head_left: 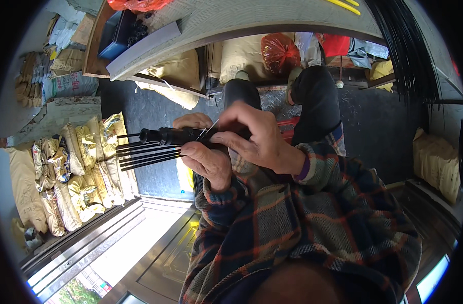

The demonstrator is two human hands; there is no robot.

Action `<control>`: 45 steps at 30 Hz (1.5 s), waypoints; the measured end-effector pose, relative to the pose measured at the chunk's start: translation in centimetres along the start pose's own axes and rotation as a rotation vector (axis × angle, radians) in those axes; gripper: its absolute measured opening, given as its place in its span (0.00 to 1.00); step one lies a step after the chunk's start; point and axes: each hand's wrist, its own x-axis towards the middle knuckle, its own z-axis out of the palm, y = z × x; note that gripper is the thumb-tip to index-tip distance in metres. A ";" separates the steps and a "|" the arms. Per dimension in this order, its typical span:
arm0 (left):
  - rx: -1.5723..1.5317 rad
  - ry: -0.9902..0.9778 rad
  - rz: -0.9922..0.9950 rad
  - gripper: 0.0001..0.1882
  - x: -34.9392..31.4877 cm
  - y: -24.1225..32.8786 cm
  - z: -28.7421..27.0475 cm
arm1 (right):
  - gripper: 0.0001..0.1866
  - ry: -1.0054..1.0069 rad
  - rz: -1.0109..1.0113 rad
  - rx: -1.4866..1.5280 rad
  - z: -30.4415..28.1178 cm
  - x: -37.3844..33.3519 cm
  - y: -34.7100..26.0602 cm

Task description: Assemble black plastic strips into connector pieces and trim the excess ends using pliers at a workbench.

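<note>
In front of my lap lies a bundle of thin black rods [153,156] with a thicker black stem [163,136], looking like a folded umbrella frame. My left hand [209,161] is closed around it, the thumb on the near side and other fingers showing beyond it. The rod ends stick out to the left of that hand. Over the bundle's right part, my right hand [259,139] is closed, thumb and fingers bent together beside a thin, pale, wire-like piece [209,128] slanting across the black stem. Its fingers partly hide what they pinch.
A worktable [216,23] curves across the far side, with a blue bin [117,35] at its left and long black rods [406,50] hanging off its right. Wrapped brown packages [72,172] are stacked at left. A red plastic bag [280,53] sits beneath the table.
</note>
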 end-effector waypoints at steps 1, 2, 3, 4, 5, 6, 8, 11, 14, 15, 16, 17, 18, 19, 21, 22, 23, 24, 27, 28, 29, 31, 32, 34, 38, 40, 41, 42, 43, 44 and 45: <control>0.016 -0.020 -0.009 0.29 0.1 0.1 -0.1 | 0.08 -0.046 -0.127 -0.068 -0.1 0.2 0.6; 0.018 -0.023 -0.011 0.29 0.1 0.1 -0.1 | 0.08 -0.092 -0.254 -0.136 -0.2 0.5 0.9; 0.029 0.007 -0.010 0.30 0.1 0.0 -0.1 | 0.08 -0.089 -0.253 -0.134 -0.3 0.7 1.1; 0.038 0.036 -0.011 0.31 0.1 -0.1 0.0 | 0.10 -0.109 -0.273 -0.161 -0.5 0.9 1.2; 0.038 0.032 -0.014 0.31 0.1 0.0 0.1 | 0.12 -0.129 -0.293 -0.187 -0.6 1.1 1.3; 0.020 0.031 -0.038 0.31 0.2 0.3 0.4 | 0.12 -0.125 -0.290 -0.187 -0.6 1.3 1.5; 0.005 0.028 -0.062 0.31 0.4 0.4 0.5 | 0.14 -0.277 0.064 0.282 -0.5 1.8 1.9; -0.023 -0.003 -0.078 0.32 0.5 0.3 0.3 | 0.13 -0.351 0.199 0.455 -0.6 2.5 1.8; -0.091 0.044 -0.081 0.31 0.6 0.2 0.9 | 0.12 -0.363 0.205 0.458 -0.6 2.8 2.1; -0.091 0.048 -0.066 0.31 0.6 0.1 0.9 | 0.12 -0.361 0.206 0.460 -0.7 2.8 2.3; -0.090 0.054 -0.051 0.31 0.7 0.1 1.0 | 0.12 -0.363 0.167 0.446 -0.6 2.9 2.4; -0.088 0.056 -0.051 0.31 0.7 0.1 0.9 | 0.12 -0.366 0.128 0.431 -0.6 2.9 2.6; -0.045 0.048 -0.033 0.31 0.7 0.1 0.8 | 0.12 -0.368 0.129 0.434 -0.5 2.9 2.6; -0.002 0.043 -0.014 0.31 0.8 0.0 0.6 | 0.12 -0.358 0.147 0.467 -0.4 2.8 2.6; 0.021 0.044 0.000 0.31 0.7 0.1 0.5 | 0.12 -0.359 0.165 0.504 -0.2 2.8 2.7; 0.023 0.035 0.003 0.31 0.6 0.1 0.9 | 0.12 -0.367 0.187 0.514 -0.7 2.9 2.6; 0.016 0.038 0.001 0.31 0.6 0.0 1.2 | 0.12 -0.376 0.210 0.523 -1.2 3.1 2.4; 0.038 0.010 0.002 0.31 0.7 0.0 1.5 | 0.12 -0.377 0.211 0.515 -1.6 3.4 2.4; -0.006 -0.042 0.024 0.29 0.8 -0.4 1.5 | 0.12 -0.447 0.243 0.514 -2.1 4.3 3.0; -0.084 -0.070 0.045 0.26 1.0 -0.6 1.4 | 0.12 -0.490 0.273 0.518 -2.2 4.6 3.1; -0.090 -0.064 0.048 0.26 1.1 -0.6 1.3 | 0.12 -0.532 0.303 0.520 -2.3 4.8 3.1; -0.018 -0.149 0.049 0.14 1.1 -0.3 0.6 | 0.12 -0.528 0.313 0.512 -2.2 4.6 3.1; -0.016 -0.131 0.062 0.14 1.2 0.2 0.1 | 0.12 -0.519 0.322 0.512 -2.0 4.5 3.2; 0.384 -0.311 -0.018 0.13 1.1 1.3 -0.2 | 0.12 -0.492 0.339 0.572 -1.9 4.0 3.7; 0.280 -0.316 -0.146 0.12 0.9 1.5 0.4 | 0.09 -0.634 0.289 0.290 -4.6 5.4 2.9; 0.265 -0.294 -0.097 0.13 0.9 1.2 0.7 | 0.08 -0.698 0.257 0.179 -7.4 7.0 0.8; 0.175 -0.254 -0.165 0.12 0.6 1.1 1.3 | 0.09 -0.743 0.231 0.081 -9.6 7.9 -0.6; 0.098 -0.209 -0.235 0.11 0.4 1.1 1.5 | 0.11 -0.583 0.119 -0.235 -11.5 8.7 -1.4; 0.235 -0.307 -0.091 0.11 0.3 0.2 1.5 | 0.10 -0.288 -0.013 -0.636 -13.7 10.0 -2.0; 0.211 -0.320 -0.095 0.11 0.3 0.3 1.9 | 0.07 -0.053 -0.306 -1.014 -16.3 11.7 -2.1; 0.238 -0.417 -0.068 0.11 0.3 0.1 2.5 | 0.08 0.225 -0.424 -1.349 -19.3 13.2 -1.6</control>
